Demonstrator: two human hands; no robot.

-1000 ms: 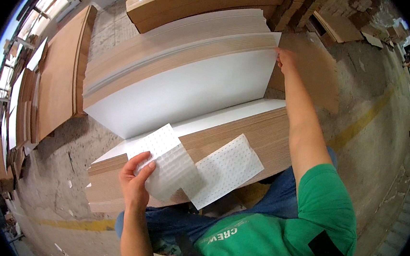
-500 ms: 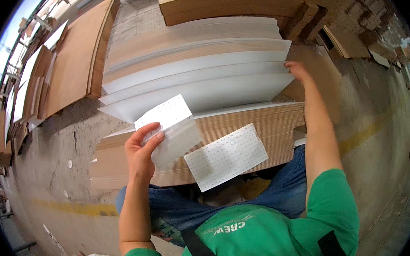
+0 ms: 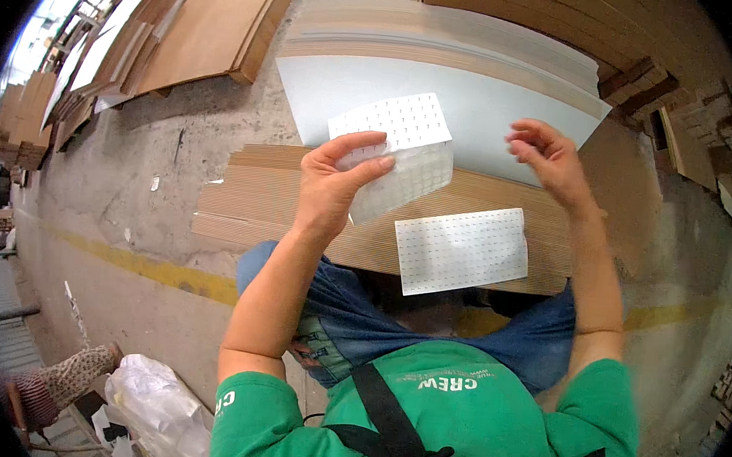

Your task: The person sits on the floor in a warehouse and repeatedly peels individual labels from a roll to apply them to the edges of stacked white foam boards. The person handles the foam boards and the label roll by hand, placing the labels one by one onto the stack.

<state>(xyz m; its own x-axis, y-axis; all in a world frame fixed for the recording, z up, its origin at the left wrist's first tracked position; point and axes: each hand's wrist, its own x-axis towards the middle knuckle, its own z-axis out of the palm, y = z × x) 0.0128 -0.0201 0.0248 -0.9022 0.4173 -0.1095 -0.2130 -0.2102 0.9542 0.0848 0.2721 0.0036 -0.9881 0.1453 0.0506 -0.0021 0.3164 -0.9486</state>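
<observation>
My left hand (image 3: 335,179) pinches a white sticker sheet (image 3: 405,120) between thumb and fingers. Small printed marks run in rows over its upper part, and a paler, translucent part hangs below. Over the right end of a white-faced board (image 3: 512,120), my right hand (image 3: 553,162) is raised with its fingers bent and the thumb apart; nothing shows in it. A second sticker sheet (image 3: 463,249) lies on the stack of brown-edged boards (image 3: 282,200) across my lap. The white-faced board leans against more boards behind it.
Large brown panels (image 3: 219,24) lie at the far left, and cardboard stacks (image 3: 528,22) stand at the back right. At lower left are a white plastic bag (image 3: 158,405) and another person's patterned trouser leg (image 3: 75,377). A yellow line (image 3: 156,268) crosses the concrete floor.
My right hand has left the board's right edge and come in toward the middle. The white boards that were fanned apart now show one broad white face. The view has shifted.
</observation>
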